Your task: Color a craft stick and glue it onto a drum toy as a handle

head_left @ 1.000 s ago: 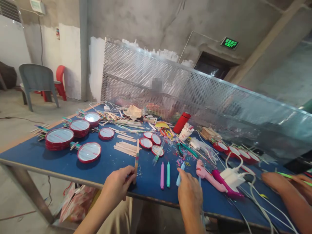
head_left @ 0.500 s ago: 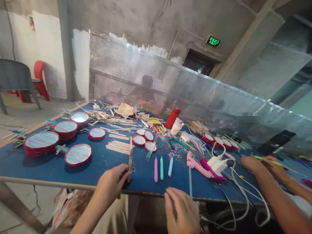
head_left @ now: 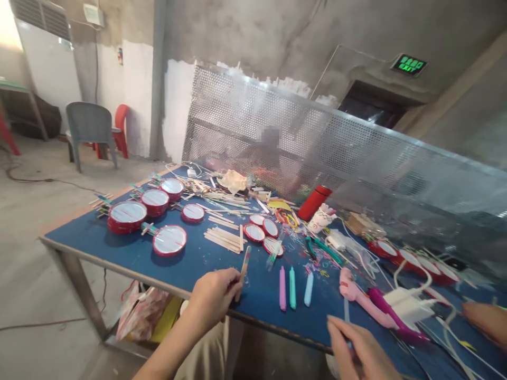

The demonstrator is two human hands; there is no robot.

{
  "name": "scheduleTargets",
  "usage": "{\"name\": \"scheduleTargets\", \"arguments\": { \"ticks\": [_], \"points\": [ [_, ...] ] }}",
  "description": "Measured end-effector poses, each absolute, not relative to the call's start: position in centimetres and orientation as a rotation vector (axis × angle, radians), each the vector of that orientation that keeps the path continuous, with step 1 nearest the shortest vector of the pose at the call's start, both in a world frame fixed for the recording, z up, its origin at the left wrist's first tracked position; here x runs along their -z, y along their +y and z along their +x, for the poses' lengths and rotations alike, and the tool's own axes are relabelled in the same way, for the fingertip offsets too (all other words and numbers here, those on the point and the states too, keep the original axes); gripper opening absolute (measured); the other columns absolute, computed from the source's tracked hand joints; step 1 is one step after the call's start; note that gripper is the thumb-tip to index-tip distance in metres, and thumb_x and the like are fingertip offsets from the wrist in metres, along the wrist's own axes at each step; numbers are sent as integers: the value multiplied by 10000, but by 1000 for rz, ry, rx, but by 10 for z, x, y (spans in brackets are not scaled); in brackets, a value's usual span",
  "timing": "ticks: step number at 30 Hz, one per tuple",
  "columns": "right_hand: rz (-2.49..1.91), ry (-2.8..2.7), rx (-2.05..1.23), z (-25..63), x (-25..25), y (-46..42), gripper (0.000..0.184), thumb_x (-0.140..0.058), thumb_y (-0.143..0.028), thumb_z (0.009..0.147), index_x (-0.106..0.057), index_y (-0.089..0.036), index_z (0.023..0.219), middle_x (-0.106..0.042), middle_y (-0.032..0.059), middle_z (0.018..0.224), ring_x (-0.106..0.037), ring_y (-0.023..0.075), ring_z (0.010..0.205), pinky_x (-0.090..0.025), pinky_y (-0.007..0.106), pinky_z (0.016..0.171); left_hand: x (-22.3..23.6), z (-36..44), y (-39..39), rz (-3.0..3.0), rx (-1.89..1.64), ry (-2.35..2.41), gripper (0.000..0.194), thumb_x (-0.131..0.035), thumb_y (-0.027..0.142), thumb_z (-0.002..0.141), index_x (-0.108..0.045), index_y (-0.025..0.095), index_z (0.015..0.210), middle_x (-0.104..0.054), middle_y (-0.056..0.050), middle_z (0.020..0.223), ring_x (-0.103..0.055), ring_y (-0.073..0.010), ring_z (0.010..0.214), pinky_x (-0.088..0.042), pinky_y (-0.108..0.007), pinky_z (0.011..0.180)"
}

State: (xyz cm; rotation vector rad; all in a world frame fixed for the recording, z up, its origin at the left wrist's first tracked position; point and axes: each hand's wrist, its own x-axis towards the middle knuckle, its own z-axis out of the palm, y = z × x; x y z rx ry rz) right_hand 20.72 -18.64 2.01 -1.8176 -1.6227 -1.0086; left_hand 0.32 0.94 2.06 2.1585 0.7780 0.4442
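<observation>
Wall sign (head_left: 409,64) "EXIT"; L hand (head_left: 216,296) w/ stick (head_left: 245,264), R (head_left: 359,349) nr glue gun (head_left: 366,302).

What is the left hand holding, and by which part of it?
The left hand pinches a flat wooden stick with coloured bands, near its lower end.

A grey chair (head_left: 90,122) stands beside one red chair (head_left: 122,126), and the green exit sign (head_left: 409,65) shines near a dark doorway (head_left: 370,104)
</observation>
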Motion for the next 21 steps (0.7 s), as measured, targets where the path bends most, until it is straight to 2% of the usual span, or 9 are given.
{"name": "scheduleTargets", "arguments": {
  "ticks": [3, 5, 6, 8, 12, 15, 18, 21],
  "points": [
    [-2040, -1261, 1043, 197, -4, -163, 423, -332, -437, 999, -653, -185, 885, -707, 51, 782, -651, 137, 634, -457, 244, 609, -19, 3, 11, 2156, -418, 753, 220, -437, 199, 907, -563, 203, 726, -667, 38, 683, -578, -86, 425, -376, -163, 451],
    [-2284, -1029, 1021, 202, 8, -148, 585, -186, -496, 1004, -655, -184, 843, -697, 63, 770, -638, 144, 616, -431, 250, 544, -16, 3, 13, 2170, -417, 718, 209, -431, 218, 913, -571, 205, 760, -675, 31, 722, -571, -85, 423, -385, -165, 453],
    [-2345, -969, 1019, 205, 13, -142, 600, -157, -481, 1005, -656, -186, 851, -690, 63, 764, -632, 152, 605, -406, 258, 509, -14, 3, 14, 2183, -431, 704, 208, -424, 230, 918, -573, 206, 775, -673, 29, 736, -565, -83, 420, -393, -165, 459],
    [-2472, -889, 976, 211, 19, -132, 531, -188, -433, 1004, -649, -189, 900, -688, 53, 808, -635, 155, 615, -384, 259, 488, -11, 4, 16, 2205, -455, 693, 231, -405, 248, 930, -555, 205, 760, -658, 29, 728, -553, -78, 412, -404, -165, 474],
    [-2700, -830, 815, 213, 19, -120, 264, -410, -298, 948, -596, -172, 1085, -687, 52, 951, -664, 166, 690, -387, 259, 485, -7, 4, 17, 2214, -453, 697, 247, -380, 251, 934, -521, 206, 736, -629, 31, 710, -552, -77, 413, -396, -161, 460],
    [-2827, -799, 706, 209, 14, -119, 287, -462, -233, 914, -556, -163, 1177, -674, 71, 1024, -678, 174, 722, -400, 257, 484, -6, 4, 17, 2211, -442, 715, 231, -378, 241, 926, -519, 206, 746, -620, 30, 710, -557, -80, 411, -389, -162, 444],
    [-2918, -802, 625, 207, 8, -121, 268, -454, -224, 917, -581, -168, 1146, -669, 76, 992, -683, 179, 711, -406, 252, 488, -7, 3, 16, 2209, -434, 710, 234, -375, 248, 930, -526, 206, 756, -625, 26, 716, -566, -84, 416, -389, -164, 438],
    [-2963, -847, 569, 205, 4, -126, 211, -441, -229, 930, -638, -185, 989, -658, 54, 906, -681, 172, 687, -407, 245, 496, -8, 3, 17, 2199, -436, 713, 244, -376, 257, 934, -528, 205, 751, -630, 27, 712, -567, -84, 411, -391, -166, 438]
  ]
}}
